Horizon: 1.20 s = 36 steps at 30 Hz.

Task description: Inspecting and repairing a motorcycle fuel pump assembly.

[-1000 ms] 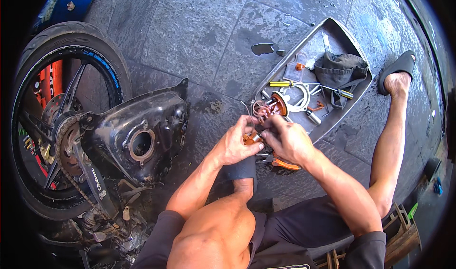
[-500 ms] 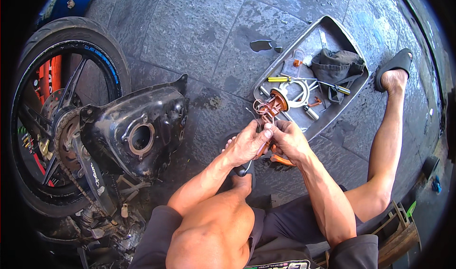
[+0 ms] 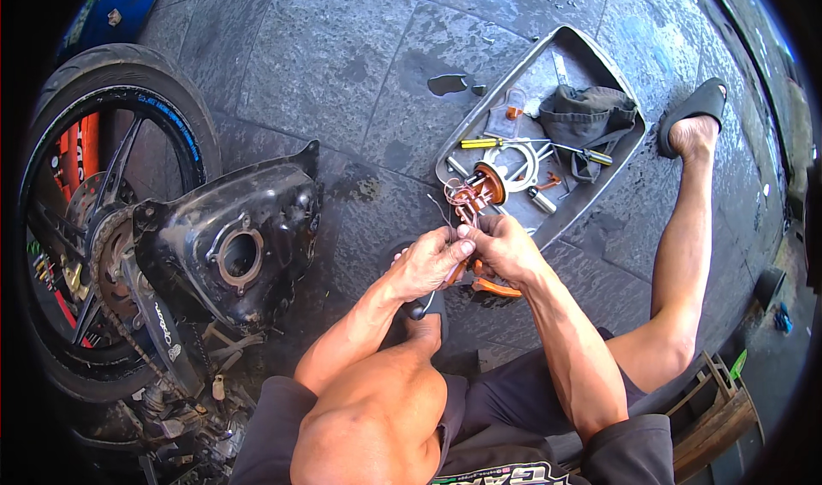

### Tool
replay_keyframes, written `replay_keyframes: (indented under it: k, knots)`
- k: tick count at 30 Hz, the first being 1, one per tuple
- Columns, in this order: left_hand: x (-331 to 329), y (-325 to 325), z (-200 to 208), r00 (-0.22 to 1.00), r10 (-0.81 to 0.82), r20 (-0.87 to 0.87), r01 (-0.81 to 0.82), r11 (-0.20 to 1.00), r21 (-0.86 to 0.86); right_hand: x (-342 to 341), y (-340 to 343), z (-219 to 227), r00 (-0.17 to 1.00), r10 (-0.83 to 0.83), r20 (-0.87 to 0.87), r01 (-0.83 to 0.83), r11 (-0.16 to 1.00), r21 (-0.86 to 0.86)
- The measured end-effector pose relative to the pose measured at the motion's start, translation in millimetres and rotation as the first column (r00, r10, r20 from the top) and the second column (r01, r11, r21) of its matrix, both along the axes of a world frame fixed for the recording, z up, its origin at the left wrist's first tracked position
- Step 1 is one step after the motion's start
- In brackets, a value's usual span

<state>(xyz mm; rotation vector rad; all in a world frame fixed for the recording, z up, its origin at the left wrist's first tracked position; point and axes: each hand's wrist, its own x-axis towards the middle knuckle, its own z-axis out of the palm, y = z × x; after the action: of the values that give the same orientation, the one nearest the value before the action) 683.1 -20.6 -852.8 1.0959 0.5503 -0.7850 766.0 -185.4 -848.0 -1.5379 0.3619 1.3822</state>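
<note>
In front of me, my left hand (image 3: pixel 428 261) and my right hand (image 3: pixel 509 250) are drawn together, thumbs nearly touching. Both pinch thin wires that run from an orange-brown fuel pump assembly (image 3: pixel 489 185), whose round flange rests at the near left part of the tray. An orange plastic piece (image 3: pixel 497 289) shows just below my right hand. Under my left hand is a small black float (image 3: pixel 417 310) on a metal rod. My palms and fingers hide what lies between them.
The grey tray (image 3: pixel 591 207) holds a yellow-handled screwdriver (image 3: pixel 481 143), a white ring (image 3: pixel 539 170) and a dark cloth (image 3: pixel 586 115). At left are a black fuel tank (image 3: pixel 287 237) with a round opening and a motorcycle wheel (image 3: pixel 201 113). My sandalled foot (image 3: pixel 692 134) stands right of the tray.
The whole view has shifted slightly, so everything sits a little further left. Both hands keep their pinch on the wires, with only small finger movement.
</note>
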Motion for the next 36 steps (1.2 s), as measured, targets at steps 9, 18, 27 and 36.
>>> replay_keyframes:
  k: [9, 18, 27, 36]
  knots:
    - [-9, 1, -7, 0.995, -0.088, 0.042, 0.087, 0.996, 0.033, 0, -3, 2, 0.989, 0.098, 0.11, -0.098, 0.995, -0.009]
    - [-20, -4, -9, 0.996, 0.024, 0.089, -0.028, 0.999, 0.04, 1, -6, 5, 0.998, -0.004, 0.061, -0.002, 0.995, 0.101]
    - [-12, -4, 1, 0.969, -0.168, 0.183, 0.102, 0.941, 0.323, 10, -19, 0, 0.96, -0.141, -0.244, 0.176, 0.976, 0.131]
    - [-7, -6, 1, 0.955, -0.252, 0.155, 0.155, 0.872, 0.464, -3, -12, -9, 0.914, 0.016, 0.405, -0.004, 1.0, -0.031]
